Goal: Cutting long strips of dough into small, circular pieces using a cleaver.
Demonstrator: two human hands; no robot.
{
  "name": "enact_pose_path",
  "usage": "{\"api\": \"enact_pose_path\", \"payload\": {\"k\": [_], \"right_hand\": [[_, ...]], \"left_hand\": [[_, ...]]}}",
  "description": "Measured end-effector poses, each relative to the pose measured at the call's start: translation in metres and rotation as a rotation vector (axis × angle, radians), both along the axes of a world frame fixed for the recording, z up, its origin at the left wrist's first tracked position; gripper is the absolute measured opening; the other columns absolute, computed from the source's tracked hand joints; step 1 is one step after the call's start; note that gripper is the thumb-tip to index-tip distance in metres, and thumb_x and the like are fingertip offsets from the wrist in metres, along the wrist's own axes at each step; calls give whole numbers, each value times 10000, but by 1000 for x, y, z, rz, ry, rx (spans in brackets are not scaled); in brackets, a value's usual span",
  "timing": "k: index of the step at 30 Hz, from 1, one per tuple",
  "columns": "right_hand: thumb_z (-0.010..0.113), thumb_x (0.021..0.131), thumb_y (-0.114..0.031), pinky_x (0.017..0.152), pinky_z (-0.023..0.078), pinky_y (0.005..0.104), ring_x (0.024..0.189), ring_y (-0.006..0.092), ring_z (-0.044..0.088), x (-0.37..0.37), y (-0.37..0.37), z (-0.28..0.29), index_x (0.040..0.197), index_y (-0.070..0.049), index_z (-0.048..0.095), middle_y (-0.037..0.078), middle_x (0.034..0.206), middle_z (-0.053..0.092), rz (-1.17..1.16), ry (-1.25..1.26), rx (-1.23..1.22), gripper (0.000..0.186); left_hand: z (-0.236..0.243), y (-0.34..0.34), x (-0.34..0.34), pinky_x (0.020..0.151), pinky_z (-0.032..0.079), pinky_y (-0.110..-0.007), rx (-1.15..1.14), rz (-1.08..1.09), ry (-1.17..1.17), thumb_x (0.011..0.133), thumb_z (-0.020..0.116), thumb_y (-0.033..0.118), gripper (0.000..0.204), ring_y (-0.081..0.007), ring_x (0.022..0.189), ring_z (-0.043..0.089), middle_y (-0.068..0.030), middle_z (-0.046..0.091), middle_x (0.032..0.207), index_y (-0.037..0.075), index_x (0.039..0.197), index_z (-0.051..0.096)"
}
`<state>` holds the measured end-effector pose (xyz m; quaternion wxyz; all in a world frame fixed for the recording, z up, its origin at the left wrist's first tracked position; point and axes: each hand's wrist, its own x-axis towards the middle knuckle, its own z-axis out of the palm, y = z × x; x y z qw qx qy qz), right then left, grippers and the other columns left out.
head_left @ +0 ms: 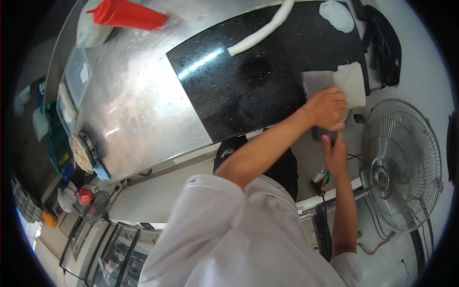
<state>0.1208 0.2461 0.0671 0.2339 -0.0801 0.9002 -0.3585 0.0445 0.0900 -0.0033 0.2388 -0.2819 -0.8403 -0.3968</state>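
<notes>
My left hand point(326, 109) is closed on a grey flat rectangular piece point(317, 80) at the right edge of the black stone slab point(258, 95); I cannot make out its material. My right hand point(336, 150) is just below, thumb up, gripping the lower part of the same piece beyond the slab's front edge. A folded white cloth point(350, 86) lies beside the piece, to its right. A long white dough-like roll point(258, 33) rests on the slab farther back, and a small white crumpled thing point(336, 15) lies at the far right corner.
The steel counter point(138, 115) carries a red squeeze bottle point(126, 14), a clear container point(75, 79) and a round holder with pale contents point(82, 153) along its left. A large wire fan point(401, 165) stands close at my right, with cables below. A black bag point(385, 45) is beyond the slab.
</notes>
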Motion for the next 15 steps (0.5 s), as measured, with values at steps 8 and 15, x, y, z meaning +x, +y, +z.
{"api": "enact_pose_path", "payload": {"k": [8, 15], "right_hand": [[515, 977, -220, 735, 535, 546, 879, 442, 682, 73, -177, -6, 1031, 5, 523, 276, 880, 673, 751, -582, -33, 231], [605, 979, -282, 487, 481, 351, 543, 192, 580, 46, -161, 5, 1116, -17, 532, 85, 692, 591, 539, -527, -527, 307]], "left_hand": [[-5, -207, 245, 680, 376, -426, -301, 637, -242, 576, 631, 223, 170, -269, 750, 534, -63, 621, 854, 118, 705, 594], [116, -178, 243, 1093, 295, -477, -325, 950, -65, 838, 565, 259, 300, -312, 1232, 556, -104, 683, 1202, 104, 1055, 701]]}}
